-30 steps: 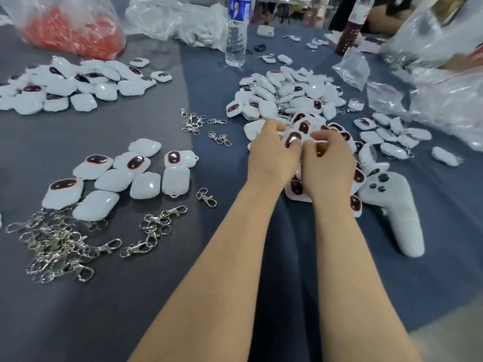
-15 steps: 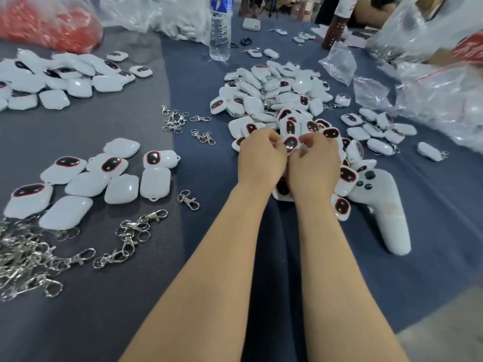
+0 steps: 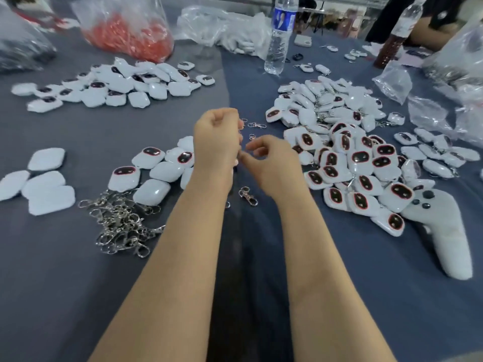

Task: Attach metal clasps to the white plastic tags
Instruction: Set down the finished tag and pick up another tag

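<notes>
While the work looks well underway, a good share of it is left, judging by how things lie on the grey table [image 3: 78, 296]. To the right spreads the biggest heap of white tags [image 3: 352, 158], and metal rings and hooks poke out among them, so these appear to be the finished ones. At the far left lies a second heap of tags [image 3: 117, 87] with no metal showing on it, and nearer in, just left of the arms, sits a small group of tags [image 3: 156, 168] that also look bare; both probably wait their turn. Touching the near edge of that group is a tangle of metal clasps [image 3: 117, 226], the stock to draw from. Above the cloth, between the bare group and the finished heap, the left hand [image 3: 215, 142] is curled into a loose fist and the right hand [image 3: 274, 163] reaches toward it with thumb and forefinger brought together; the motion blur hides whether either holds a tag or a clasp, so I cannot tell. A single clasp [image 3: 248, 196] lies on the cloth between the wrists, and a few more clasps [image 3: 254, 125] lie just beyond the fingers.
</notes>
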